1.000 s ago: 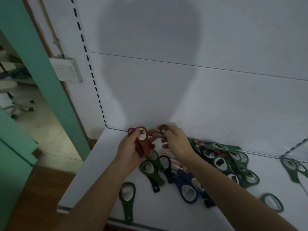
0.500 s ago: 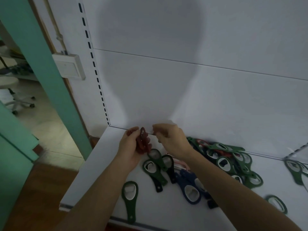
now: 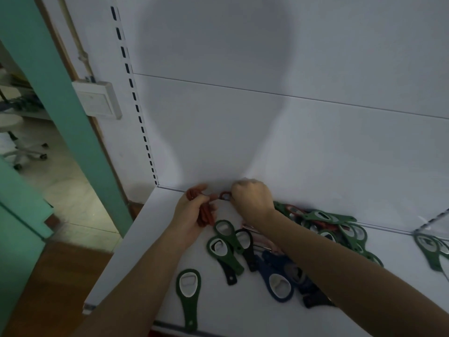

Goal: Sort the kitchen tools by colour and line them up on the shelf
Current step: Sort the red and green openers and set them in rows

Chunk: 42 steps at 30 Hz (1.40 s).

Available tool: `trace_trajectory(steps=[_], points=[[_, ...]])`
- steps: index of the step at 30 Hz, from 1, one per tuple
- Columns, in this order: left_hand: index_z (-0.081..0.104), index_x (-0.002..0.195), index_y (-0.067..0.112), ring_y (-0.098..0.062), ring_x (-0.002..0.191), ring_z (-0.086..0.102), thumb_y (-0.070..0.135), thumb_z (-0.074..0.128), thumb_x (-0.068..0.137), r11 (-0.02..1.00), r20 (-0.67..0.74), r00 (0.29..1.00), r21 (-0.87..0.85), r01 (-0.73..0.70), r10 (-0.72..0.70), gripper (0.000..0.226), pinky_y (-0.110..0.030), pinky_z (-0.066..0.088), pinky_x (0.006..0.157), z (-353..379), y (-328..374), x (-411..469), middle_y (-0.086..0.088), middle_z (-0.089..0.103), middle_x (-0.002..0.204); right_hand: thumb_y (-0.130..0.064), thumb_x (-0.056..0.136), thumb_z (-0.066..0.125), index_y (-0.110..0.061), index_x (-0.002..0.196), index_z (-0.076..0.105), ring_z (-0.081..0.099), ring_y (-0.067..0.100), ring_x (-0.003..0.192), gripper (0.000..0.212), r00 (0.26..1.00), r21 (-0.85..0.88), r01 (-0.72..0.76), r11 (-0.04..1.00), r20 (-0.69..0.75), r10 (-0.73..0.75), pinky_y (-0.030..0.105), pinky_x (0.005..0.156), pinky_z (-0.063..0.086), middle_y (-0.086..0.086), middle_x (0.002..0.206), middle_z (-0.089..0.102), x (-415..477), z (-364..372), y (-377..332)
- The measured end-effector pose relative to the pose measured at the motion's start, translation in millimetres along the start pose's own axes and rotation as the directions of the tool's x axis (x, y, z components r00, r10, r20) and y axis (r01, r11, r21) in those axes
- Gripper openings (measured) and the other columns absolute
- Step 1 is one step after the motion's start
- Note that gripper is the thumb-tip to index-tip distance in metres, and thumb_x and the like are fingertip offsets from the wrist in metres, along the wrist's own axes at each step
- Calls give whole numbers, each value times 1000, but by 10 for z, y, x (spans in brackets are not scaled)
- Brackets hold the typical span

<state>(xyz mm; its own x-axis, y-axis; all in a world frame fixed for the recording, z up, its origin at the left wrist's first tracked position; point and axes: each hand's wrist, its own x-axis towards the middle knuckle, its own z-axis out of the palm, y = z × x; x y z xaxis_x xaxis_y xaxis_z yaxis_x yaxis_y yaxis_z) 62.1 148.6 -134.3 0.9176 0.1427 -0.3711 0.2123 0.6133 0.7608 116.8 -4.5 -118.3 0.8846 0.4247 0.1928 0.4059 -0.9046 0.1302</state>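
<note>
My left hand (image 3: 192, 212) grips a stack of red bottle openers (image 3: 205, 215), held on edge near the shelf's back wall. My right hand (image 3: 252, 198) pinches one more red opener (image 3: 225, 196) right beside that stack. On the white shelf (image 3: 136, 251) lie loose openers: a green one (image 3: 188, 288) at the front, two green ones (image 3: 224, 246) and a black one (image 3: 246, 246) in the middle, a blue one (image 3: 278, 283) under my right forearm. A heap of green and red openers (image 3: 325, 222) lies at the back right.
The shelf's back panel (image 3: 243, 142) rises just behind my hands. A slotted upright (image 3: 138, 110) marks the left end. A wire divider (image 3: 432, 220) and more green openers (image 3: 430, 251) sit at the far right. Left of the shelf are a teal door frame (image 3: 60, 93) and the floor.
Both hands moved back toward the wall. The left hand turned the red stack on edge, and the right hand brought its single red opener up against the stack.
</note>
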Motion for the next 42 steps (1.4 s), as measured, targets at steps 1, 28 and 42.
trace_trajectory(steps=[1, 28, 42], points=[[56, 125, 10, -24, 62, 64, -3, 52, 99, 1000, 5, 1000, -16, 4, -4, 29, -33, 52, 51, -7, 3, 0, -20, 69, 95, -27, 82, 77, -16, 73, 70, 66, 24, 67, 16, 998, -7, 64, 998, -23, -64, 26, 55, 32, 3, 77, 69, 31, -12, 0], [67, 116, 18, -21, 67, 59, 0, 71, 88, 833, 338, 933, 476, -282, 122, 33, -38, 52, 62, 1100, -440, -285, -8, 72, 90, -29, 85, 73, -23, 117, 67, 59, 20, 114, 34, 988, 425, -147, 893, 28, 149, 39, 99, 50, -7, 126, 66, -1244, -68, 1490], [65, 106, 7, -18, 60, 63, 3, 63, 96, 878, 182, 979, 448, -168, 94, 11, -31, 53, 54, 1610, -872, -356, -13, 78, 97, -24, 74, 53, -32, 112, 63, 51, 23, 120, 40, 952, 393, -294, 871, 204, 229, 40, 94, 44, -12, 125, 62, -1399, -144, 2039]])
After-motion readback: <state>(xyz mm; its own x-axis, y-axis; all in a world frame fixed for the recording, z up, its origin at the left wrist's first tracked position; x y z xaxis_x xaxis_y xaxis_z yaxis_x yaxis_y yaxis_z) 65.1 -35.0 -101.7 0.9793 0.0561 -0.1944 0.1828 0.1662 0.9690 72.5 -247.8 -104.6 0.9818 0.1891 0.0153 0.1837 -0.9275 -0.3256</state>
